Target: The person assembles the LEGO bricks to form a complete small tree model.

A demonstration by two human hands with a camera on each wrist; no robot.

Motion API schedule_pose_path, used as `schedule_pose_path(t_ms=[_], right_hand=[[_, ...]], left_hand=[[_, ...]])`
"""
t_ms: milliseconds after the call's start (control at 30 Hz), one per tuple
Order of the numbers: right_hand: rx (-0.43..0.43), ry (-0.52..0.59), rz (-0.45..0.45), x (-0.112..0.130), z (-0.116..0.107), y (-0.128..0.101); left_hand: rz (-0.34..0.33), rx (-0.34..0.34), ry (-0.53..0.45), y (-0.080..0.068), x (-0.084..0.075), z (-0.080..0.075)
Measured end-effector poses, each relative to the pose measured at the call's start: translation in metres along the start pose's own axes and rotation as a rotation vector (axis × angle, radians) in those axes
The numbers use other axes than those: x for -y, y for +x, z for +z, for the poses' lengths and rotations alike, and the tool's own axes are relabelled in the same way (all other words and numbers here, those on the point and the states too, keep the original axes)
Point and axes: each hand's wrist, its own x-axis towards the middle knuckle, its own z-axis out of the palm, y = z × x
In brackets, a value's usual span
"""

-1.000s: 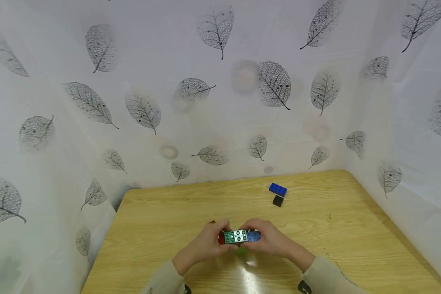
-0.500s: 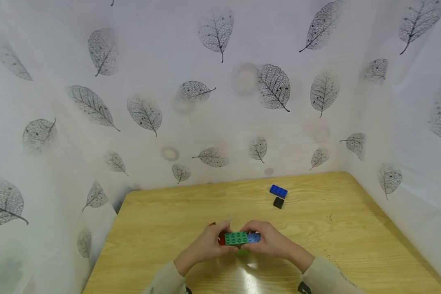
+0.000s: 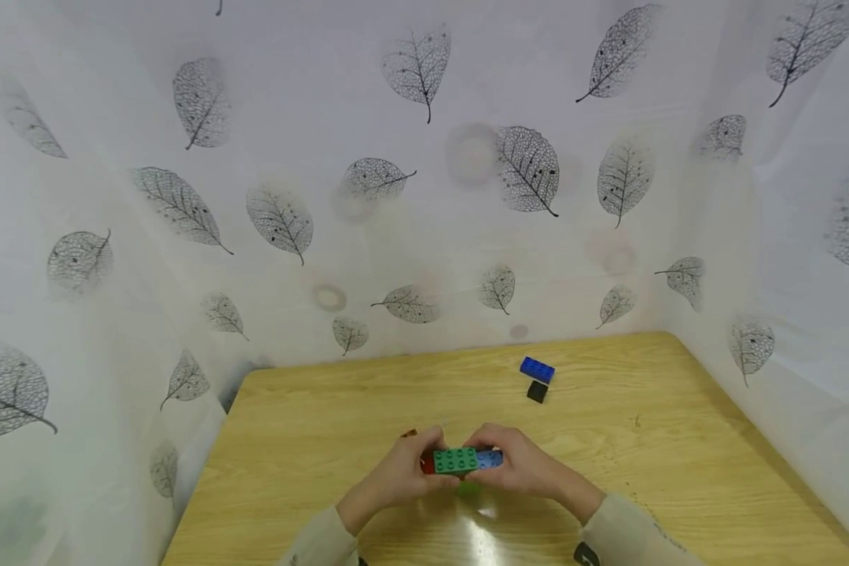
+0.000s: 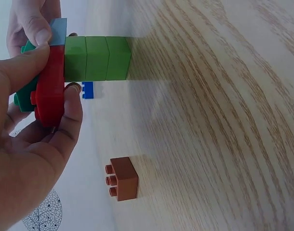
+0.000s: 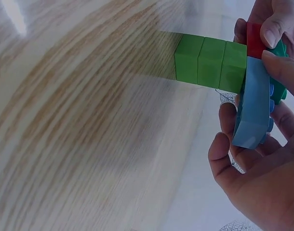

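Near the person, two hands meet over the wooden table point(image 3: 311, 440) and share one block stack point(image 3: 460, 460). The left hand point(image 3: 399, 472) curls its fingers and thumb round the red block point(image 4: 50, 91) at the left end. The right hand point(image 3: 520, 468) curls round the light blue block point(image 5: 253, 106) at the right end. Both hands are closed on the stack, which looks like a way to keep it steady from both sides. A dark green block point(image 3: 456, 460) lies on top between the hands, bumps up. A light green column point(image 4: 96, 58) sticks out from the stack and reaches down to the table, so the stack sits just above the wood in the middle.

A little past the left hand a brown block point(image 4: 123, 178) lies by itself. Far on the right lie a blue block point(image 3: 536, 369) and a black block point(image 3: 537, 391), side by side, well apart from the hands.
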Motion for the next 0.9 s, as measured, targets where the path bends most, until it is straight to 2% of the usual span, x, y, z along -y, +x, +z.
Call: schedule_pose_path(t_ms=[233, 500, 700, 800, 900], right_hand=[[0.012, -0.017, 0.023, 0.0, -0.001, 0.0], [0.046, -0.013, 0.059, 0.004, -0.004, 0.003], [0.059, 0.004, 0.116, 0.004, -0.012, -0.001], [0.019, 0.007, 0.146, 0.002, -0.025, -0.005], [-0.07, -0.002, 0.162, -0.005, -0.042, -0.007]], left_hand=[[0.026, -0.005, 0.003, 0.001, 0.004, 0.002], [0.075, -0.045, -0.066, 0.0, 0.012, 0.01], [0.083, -0.049, -0.053, -0.001, 0.011, 0.01], [0.076, -0.053, -0.044, -0.001, 0.011, 0.01], [0.058, -0.057, -0.03, -0.002, 0.01, 0.009]])
